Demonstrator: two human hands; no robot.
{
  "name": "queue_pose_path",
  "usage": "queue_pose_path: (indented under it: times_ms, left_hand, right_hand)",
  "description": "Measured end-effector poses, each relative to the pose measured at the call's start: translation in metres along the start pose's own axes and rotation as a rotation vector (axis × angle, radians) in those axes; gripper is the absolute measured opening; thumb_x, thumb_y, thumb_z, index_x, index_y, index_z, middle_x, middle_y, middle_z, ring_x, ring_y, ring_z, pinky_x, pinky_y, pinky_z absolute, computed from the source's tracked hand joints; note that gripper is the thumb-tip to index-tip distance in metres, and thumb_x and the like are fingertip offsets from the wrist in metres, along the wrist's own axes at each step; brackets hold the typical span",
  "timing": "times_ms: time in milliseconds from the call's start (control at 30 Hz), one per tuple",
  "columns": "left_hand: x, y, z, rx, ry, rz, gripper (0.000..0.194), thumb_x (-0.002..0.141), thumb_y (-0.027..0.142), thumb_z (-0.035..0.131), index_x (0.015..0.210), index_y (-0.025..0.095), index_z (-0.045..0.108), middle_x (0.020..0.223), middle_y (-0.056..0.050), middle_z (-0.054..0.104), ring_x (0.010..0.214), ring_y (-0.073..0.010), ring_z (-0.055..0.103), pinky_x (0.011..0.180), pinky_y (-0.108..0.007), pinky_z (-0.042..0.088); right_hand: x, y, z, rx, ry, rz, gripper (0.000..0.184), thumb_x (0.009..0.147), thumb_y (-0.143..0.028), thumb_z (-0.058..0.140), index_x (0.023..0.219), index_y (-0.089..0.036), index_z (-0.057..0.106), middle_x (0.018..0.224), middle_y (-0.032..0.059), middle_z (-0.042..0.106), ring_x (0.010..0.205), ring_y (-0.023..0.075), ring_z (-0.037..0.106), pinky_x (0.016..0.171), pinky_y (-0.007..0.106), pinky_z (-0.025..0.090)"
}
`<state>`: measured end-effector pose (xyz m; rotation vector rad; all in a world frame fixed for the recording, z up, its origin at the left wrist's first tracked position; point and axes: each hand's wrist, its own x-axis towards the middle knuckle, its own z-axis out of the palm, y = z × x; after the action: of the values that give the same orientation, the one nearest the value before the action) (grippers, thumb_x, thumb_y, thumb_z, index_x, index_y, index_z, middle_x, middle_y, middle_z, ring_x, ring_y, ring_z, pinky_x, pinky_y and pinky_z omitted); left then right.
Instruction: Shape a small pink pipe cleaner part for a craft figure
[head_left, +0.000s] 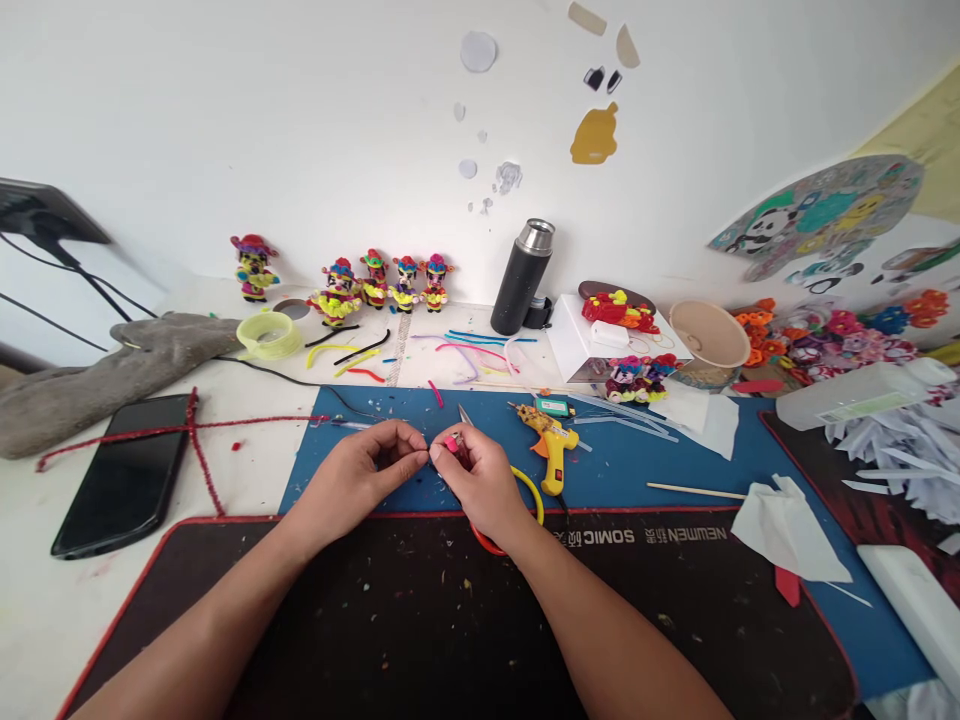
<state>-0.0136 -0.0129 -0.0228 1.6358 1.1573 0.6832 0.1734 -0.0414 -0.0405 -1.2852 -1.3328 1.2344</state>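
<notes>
Over the front edge of the blue mat point(405, 420), my two hands meet fingertip to fingertip. My left hand point(379, 465) is closed in a pinch, thumb against index finger; whatever lies in it is too small to make out. My right hand point(480, 480) is closed around a small pink piece point(451, 443) that shows between its fingers. Scissors with a yellow and red handle point(530, 492) are partly hidden by the right hand, their blade tip poking out beyond it. I cannot tell whether that hand grips them.
A yellow glue gun point(551, 445) lies right of my hands. Behind are cut pipe cleaners point(480, 350), small figures point(341, 292) and a black flask point(523, 275). On the left are a phone point(124, 480) with red pipe cleaners point(206, 460) across it, and tape point(268, 335).
</notes>
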Motion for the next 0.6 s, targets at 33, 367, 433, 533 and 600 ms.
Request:
queue_pose_path:
  times_ms: [33, 367, 433, 533, 600]
  left_hand:
    - [0.0, 0.0003, 0.0001, 0.005, -0.001, 0.0, 0.029, 0.093, 0.053, 0.066, 0.095, 0.024, 0.07, 0.082, 0.001, 0.071, 0.077, -0.0184, 0.064, 0.07, -0.028, 0.049]
    - [-0.0022, 0.0044, -0.0009, 0.037, 0.02, -0.01, 0.032, 0.094, 0.054, 0.064, 0.093, 0.023, 0.071, 0.079, 0.001, 0.069, 0.074, -0.0184, 0.062, 0.068, -0.028, 0.048]
    - [-0.002, 0.0042, -0.0011, 0.033, 0.024, -0.014, 0.032, 0.093, 0.054, 0.064, 0.093, 0.023, 0.071, 0.078, 0.001, 0.068, 0.073, -0.0183, 0.061, 0.068, -0.028, 0.048]
    - [-0.0014, 0.0036, -0.0017, 0.02, 0.038, -0.022, 0.033, 0.093, 0.055, 0.065, 0.092, 0.022, 0.071, 0.078, 0.001, 0.068, 0.073, -0.0182, 0.06, 0.068, -0.028, 0.047]
    - [-0.0012, 0.0031, -0.0022, 0.005, 0.063, -0.031, 0.035, 0.092, 0.056, 0.065, 0.092, 0.022, 0.07, 0.08, 0.0, 0.068, 0.074, -0.0186, 0.06, 0.069, -0.028, 0.047]
  right_hand:
    - [0.0, -0.0001, 0.0, 0.001, 0.001, 0.0, 0.019, 0.094, -0.037, 0.063, 0.086, -0.02, 0.065, 0.072, -0.0033, 0.051, 0.063, 0.0132, 0.042, 0.058, 0.026, 0.035]
    - [-0.0007, 0.0022, 0.0006, 0.002, -0.016, 0.005, 0.021, 0.096, -0.04, 0.062, 0.087, -0.021, 0.064, 0.071, -0.0029, 0.051, 0.063, 0.0136, 0.041, 0.058, 0.026, 0.035]
    - [-0.0007, 0.0024, 0.0005, 0.007, -0.02, 0.003, 0.022, 0.096, -0.041, 0.063, 0.089, -0.02, 0.065, 0.072, -0.0027, 0.051, 0.063, 0.0137, 0.042, 0.058, 0.027, 0.036]
    - [-0.0008, 0.0015, 0.0002, 0.023, -0.025, -0.014, 0.023, 0.097, -0.042, 0.064, 0.09, -0.02, 0.066, 0.075, -0.0021, 0.054, 0.065, 0.0138, 0.044, 0.061, 0.027, 0.037]
    - [-0.001, 0.0007, -0.0001, 0.036, -0.03, -0.017, 0.024, 0.097, -0.043, 0.065, 0.09, -0.02, 0.066, 0.076, -0.0018, 0.055, 0.066, 0.014, 0.045, 0.062, 0.027, 0.038]
